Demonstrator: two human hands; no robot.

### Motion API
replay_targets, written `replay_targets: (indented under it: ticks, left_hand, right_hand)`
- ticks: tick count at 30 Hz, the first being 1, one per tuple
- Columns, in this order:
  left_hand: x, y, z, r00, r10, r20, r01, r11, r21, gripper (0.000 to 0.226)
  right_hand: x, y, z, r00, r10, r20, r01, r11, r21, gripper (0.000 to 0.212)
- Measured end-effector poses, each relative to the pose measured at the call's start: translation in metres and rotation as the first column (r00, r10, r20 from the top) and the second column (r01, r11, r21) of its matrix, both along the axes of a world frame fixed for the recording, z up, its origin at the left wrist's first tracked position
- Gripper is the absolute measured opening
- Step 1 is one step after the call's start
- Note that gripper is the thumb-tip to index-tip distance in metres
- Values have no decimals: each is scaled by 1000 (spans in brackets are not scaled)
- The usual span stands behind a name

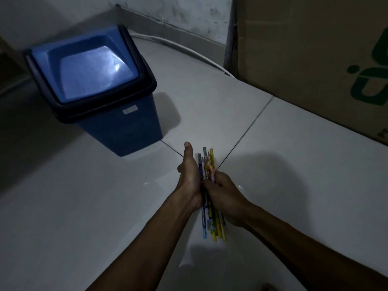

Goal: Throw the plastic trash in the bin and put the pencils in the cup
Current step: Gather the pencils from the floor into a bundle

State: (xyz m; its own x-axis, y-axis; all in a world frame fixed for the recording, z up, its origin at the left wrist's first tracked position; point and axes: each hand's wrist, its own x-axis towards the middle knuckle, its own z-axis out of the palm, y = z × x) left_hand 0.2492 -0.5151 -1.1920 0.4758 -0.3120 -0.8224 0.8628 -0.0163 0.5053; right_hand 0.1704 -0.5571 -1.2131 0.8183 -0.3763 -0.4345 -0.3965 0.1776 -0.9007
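A bundle of several colourful pencils (pixel 207 164), blue, yellow and pink, is held between both hands above the tiled floor. My left hand (pixel 189 177) presses flat against the bundle's left side with its thumb up. My right hand (pixel 224 192) wraps around the bundle from the right. The pencil ends stick out above and below the hands. A blue bin (pixel 117 122) with a black rim and a closed blue swing lid (pixel 88 66) stands at the upper left, apart from the hands. No cup and no plastic trash are in view.
A large cardboard box (pixel 304 59) with green print stands at the right against the wall. A white cable (pixel 189 49) runs along the base of the stained wall behind the bin. The white tile floor (pixel 84 206) is dimly lit.
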Motion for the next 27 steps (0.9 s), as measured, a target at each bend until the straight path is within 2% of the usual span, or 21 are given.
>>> replay_targets:
  ticks: [2,4,7,9,11,13,14,17,20,22,24,27]
  left_hand:
    - [1,6,4,998,-26,50,27,1000,-12,97]
    - [7,17,1,989,-94,115,93,996,14,78]
    - [8,35,-4,982,-149,117,141,987,76,53]
    - [1,38,-7,990,-142,-18,143,989,37,55]
    - [-7,32,-3,973,-156,-171,137,984,-117,61]
    - [-11,23,4,951,-88,-296,11,967,-254,56]
    - [-9,19,5,946,-35,-323,-57,961,-271,49]
    - [-1,5,10,962,28,-271,-100,961,-258,38]
    - [5,-4,23,972,64,-226,-125,955,-268,39]
    - [10,-6,29,973,70,-219,-141,934,-327,37]
    - [20,-4,33,969,104,-224,-186,906,-382,36]
    - [36,-6,35,955,181,-234,-261,890,-374,44]
  right_hand:
    - [1,-2,2,999,-33,-11,33,999,4,27]
    - [4,-9,4,991,-131,-29,132,990,48,22]
    - [10,-29,15,936,-351,13,336,907,254,15]
    - [16,-37,22,888,-447,105,380,844,379,11]
    - [23,-35,28,849,-490,198,381,827,413,14]
    - [29,-28,33,829,-504,242,388,830,400,20]
    - [32,-25,37,825,-509,248,395,831,392,19]
    - [42,-21,45,812,-530,244,424,823,378,11]
    - [54,-15,48,816,-528,237,452,837,309,9]
    - [63,-18,57,802,-544,249,470,831,298,19]
    - [72,-27,71,774,-575,267,471,803,365,32]
    - [85,-30,82,779,-569,264,429,790,437,38]
